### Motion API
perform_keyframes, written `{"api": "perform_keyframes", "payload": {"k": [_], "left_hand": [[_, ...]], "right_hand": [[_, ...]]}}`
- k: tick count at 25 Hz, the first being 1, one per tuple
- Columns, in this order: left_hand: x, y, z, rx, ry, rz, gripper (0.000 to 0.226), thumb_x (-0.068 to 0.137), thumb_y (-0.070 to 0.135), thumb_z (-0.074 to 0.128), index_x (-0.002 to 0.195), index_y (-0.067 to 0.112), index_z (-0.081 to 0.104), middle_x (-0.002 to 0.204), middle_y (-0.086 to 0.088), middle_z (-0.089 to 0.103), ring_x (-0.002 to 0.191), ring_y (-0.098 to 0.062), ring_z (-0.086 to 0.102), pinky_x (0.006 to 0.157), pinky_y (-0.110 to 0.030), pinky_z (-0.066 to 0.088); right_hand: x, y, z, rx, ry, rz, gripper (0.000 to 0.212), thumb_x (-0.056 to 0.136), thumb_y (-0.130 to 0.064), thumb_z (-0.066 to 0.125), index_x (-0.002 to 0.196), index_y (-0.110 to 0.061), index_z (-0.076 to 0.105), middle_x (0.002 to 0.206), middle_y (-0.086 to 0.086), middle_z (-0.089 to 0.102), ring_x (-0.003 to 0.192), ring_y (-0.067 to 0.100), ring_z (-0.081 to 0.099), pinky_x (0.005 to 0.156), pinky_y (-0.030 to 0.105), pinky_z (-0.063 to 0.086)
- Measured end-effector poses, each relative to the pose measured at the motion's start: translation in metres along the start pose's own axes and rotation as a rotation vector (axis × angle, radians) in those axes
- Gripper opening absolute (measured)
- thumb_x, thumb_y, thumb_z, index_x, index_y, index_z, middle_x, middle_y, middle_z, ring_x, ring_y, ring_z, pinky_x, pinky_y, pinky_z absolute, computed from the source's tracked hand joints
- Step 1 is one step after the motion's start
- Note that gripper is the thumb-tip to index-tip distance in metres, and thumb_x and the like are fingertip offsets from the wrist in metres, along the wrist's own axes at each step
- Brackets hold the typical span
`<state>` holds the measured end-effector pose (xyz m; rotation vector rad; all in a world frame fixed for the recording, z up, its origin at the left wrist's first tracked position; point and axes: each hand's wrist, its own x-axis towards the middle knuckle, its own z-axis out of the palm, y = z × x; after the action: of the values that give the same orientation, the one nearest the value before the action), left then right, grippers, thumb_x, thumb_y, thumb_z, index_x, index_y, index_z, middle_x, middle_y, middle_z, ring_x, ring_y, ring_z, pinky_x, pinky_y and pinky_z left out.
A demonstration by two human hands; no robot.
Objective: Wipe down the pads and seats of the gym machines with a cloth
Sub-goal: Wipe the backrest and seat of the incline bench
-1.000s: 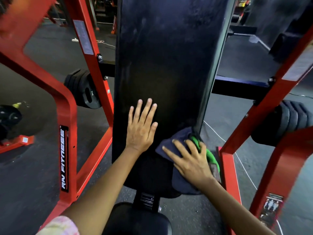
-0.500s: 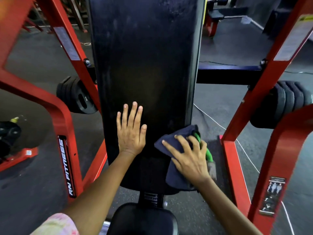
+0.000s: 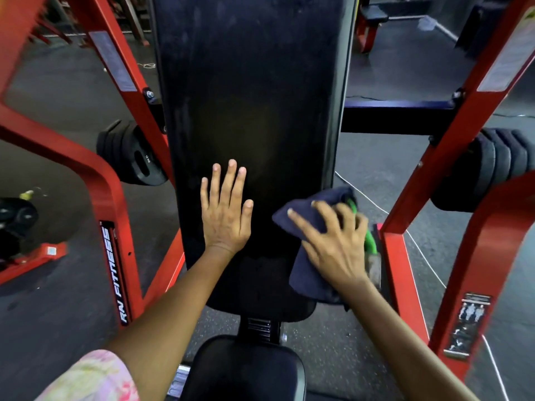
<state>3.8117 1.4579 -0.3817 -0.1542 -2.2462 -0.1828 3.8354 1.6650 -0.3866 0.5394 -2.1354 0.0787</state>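
So from where I'm standing, the long black back pad (image 3: pixel 249 111) runs straight up and away from the person, and that long axis is the thing to watch: nearly all of the surface lies above and ahead of both hands, with only a short strip below them before the gap down to the seat (image 3: pixel 246 369). The dark blue cloth (image 3: pixel 307 273) sits at the lower right edge of the pad, partly draped over that side, so the right hand (image 3: pixel 338 244) is clearly the one in position to do the wiping. Its fingers (image 3: pixel 301 218) are spread wide and fairly straight, pressing the cloth flat onto the pad, not bunching it up. There's something green (image 3: pixel 369 241) poking out under that hand too, can't tell what it is or whether it's being held. The left hand (image 3: pixel 225 215) lies flat on the pad just beside the cloth, fingers straight and close together, holding nothing, looks like it's just bracing. My guess is the next stroke goes up along the pad or across toward the left hand. The red frame (image 3: pixel 115 256) sits close on both sides, with weight plates (image 3: pixel 139 160) hanging off it.
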Motion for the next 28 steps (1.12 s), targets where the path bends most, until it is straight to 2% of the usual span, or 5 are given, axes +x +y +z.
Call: {"api": "perform_keyframes", "payload": {"k": [4, 15, 19, 24, 28], "left_hand": [[0.001, 0.0, -0.001, -0.008, -0.005, -0.01, 0.052, 0.097, 0.035, 0.019, 0.143, 0.01, 0.024, 0.15, -0.006, 0.02, 0.144, -0.012, -0.005, 0.118, -0.038, 0.001], [0.005, 0.0, -0.001, -0.063, 0.032, 0.037, 0.054, 0.095, 0.032, 0.028, 0.142, 0.006, 0.03, 0.148, -0.017, 0.032, 0.139, -0.032, 0.018, 0.117, -0.038, 0.001], [-0.007, -0.001, -0.011, -0.245, -0.024, 0.033, 0.054, 0.096, 0.031, 0.033, 0.142, 0.003, 0.032, 0.15, -0.022, 0.026, 0.141, -0.032, 0.014, 0.117, -0.041, 0.0], [-0.091, -0.013, -0.018, -0.271, -0.125, -0.104, 0.047, 0.099, 0.025, 0.032, 0.143, 0.011, 0.032, 0.153, -0.013, 0.021, 0.144, -0.024, 0.012, 0.118, -0.042, 0.002], [-0.14, -0.014, -0.015, -0.231, -0.171, -0.235, 0.044, 0.098, 0.023, 0.034, 0.142, 0.023, 0.03, 0.154, -0.006, 0.021, 0.144, -0.019, 0.012, 0.115, -0.051, 0.007]], "right_hand": [[0.054, 0.008, 0.002, 0.131, 0.127, 0.293, 0.05, 0.079, -0.028, 0.05, 0.128, -0.033, 0.049, 0.127, 0.007, 0.033, 0.107, 0.03, 0.035, 0.08, 0.05, 0.04], [-0.046, -0.048, 0.016, 0.016, -0.01, 0.024, 0.04, 0.084, -0.034, 0.049, 0.122, -0.034, 0.062, 0.123, 0.005, 0.042, 0.104, 0.029, 0.041, 0.083, 0.052, 0.031], [-0.106, -0.042, 0.018, -0.023, -0.109, -0.359, 0.042, 0.08, -0.029, 0.053, 0.121, -0.036, 0.063, 0.125, 0.002, 0.043, 0.103, 0.024, 0.044, 0.084, 0.051, 0.033], [-0.073, -0.063, 0.02, -0.05, 0.001, -0.07, 0.043, 0.083, -0.031, 0.054, 0.126, -0.033, 0.059, 0.122, 0.007, 0.043, 0.104, 0.03, 0.042, 0.083, 0.05, 0.031], [-0.106, -0.065, 0.025, -0.021, -0.16, -0.489, 0.049, 0.082, -0.024, 0.046, 0.129, -0.03, 0.058, 0.126, 0.006, 0.044, 0.106, 0.026, 0.041, 0.085, 0.05, 0.032]]}}
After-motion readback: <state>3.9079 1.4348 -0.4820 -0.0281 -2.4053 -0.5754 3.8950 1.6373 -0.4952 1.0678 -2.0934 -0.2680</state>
